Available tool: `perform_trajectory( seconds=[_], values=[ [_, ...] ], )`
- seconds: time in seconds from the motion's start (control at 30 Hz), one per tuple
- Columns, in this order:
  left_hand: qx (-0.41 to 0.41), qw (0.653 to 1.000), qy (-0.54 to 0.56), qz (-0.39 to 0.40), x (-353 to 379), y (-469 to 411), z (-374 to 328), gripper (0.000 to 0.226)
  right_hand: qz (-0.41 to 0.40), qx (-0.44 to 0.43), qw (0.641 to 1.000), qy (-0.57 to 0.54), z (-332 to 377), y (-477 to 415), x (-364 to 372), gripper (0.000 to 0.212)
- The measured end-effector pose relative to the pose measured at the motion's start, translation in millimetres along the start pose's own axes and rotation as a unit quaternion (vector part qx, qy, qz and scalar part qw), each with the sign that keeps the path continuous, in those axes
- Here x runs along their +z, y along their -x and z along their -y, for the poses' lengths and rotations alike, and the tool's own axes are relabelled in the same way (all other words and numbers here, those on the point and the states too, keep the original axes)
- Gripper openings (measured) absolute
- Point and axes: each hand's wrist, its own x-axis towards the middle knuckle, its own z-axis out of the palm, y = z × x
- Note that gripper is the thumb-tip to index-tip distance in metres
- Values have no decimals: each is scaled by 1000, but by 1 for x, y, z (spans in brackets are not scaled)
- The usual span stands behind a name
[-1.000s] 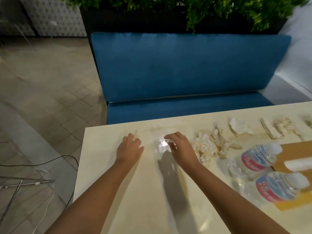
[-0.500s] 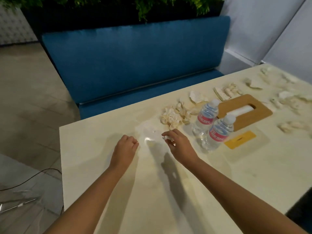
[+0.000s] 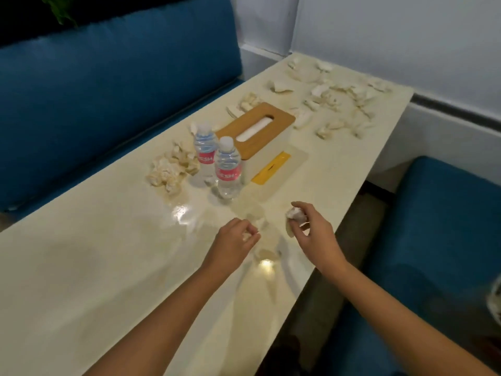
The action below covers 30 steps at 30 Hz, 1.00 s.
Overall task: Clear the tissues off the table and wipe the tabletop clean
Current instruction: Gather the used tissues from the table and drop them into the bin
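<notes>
Because clearing comes before wiping, our right grip (image 3: 311, 232) curls around a tissue wad (image 3: 295, 214), our left grip (image 3: 235, 240) pinches a scrap (image 3: 246, 236), while more tissues (image 3: 329, 130) litter the far desk (image 3: 339, 164).

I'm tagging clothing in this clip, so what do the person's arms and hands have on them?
Nothing that shows. The left hand and right hand are ungloved, with no rings, watch or bracelet visible. The left forearm and right forearm are bare to the frame edge, no sleeves in view.
</notes>
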Motion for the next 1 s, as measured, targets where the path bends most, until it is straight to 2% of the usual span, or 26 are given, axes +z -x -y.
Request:
perform_trajectory(
  seconds=[0.27,0.47,0.57,0.67,0.77,0.83,0.93,1.0],
  values=[
    [79,986,-27,147,101,-45,-104,14,-189,143,972,0,-106,40,-129,34],
    [140,961,-30,236,176,-71,-171,8,-328,229,915,51,-177,89,-217,34],
    [174,942,-19,285,217,-78,-209,9,-398,285,866,104,-214,116,-259,32],
    [209,927,-3,313,255,-79,-243,13,-405,354,833,130,-248,139,-283,32],
    [218,915,6,339,292,-76,-270,10,-360,436,811,149,-282,160,-290,36],
    [223,907,5,357,318,-72,-286,8,-327,494,798,111,-297,173,-294,43],
    [235,899,4,371,351,-64,-303,9,-312,522,790,79,-303,187,-297,48],
    [241,893,5,381,372,-57,-313,12,-335,514,787,64,-303,195,-299,46]
  ],
)
